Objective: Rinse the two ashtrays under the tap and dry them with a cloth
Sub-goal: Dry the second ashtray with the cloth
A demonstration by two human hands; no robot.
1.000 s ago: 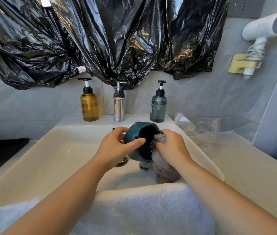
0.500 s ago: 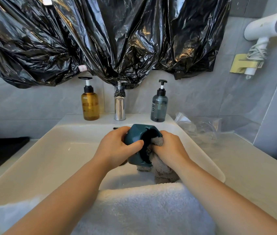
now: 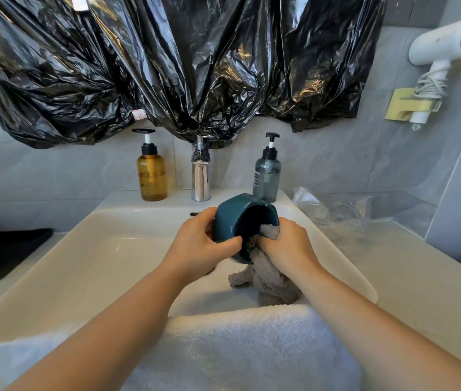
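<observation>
Over the sink (image 3: 96, 249), the left grip (image 3: 198, 244) clasps the teal ashtray (image 3: 229, 218), tipped on its side. The right grip (image 3: 291, 246) bunches the grey cloth (image 3: 268, 277), pressed into the ashtray's mouth.

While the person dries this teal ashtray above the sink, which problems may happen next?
1. The left hand alone grips the teal ashtray, tilted above the white sink. As the right hand pushes the grey cloth inside, the ashtray may slip and chip on the basin.
2. The cloth's loose end hangs down into the sink, so it may pick up any water there and dry less well.
</observation>
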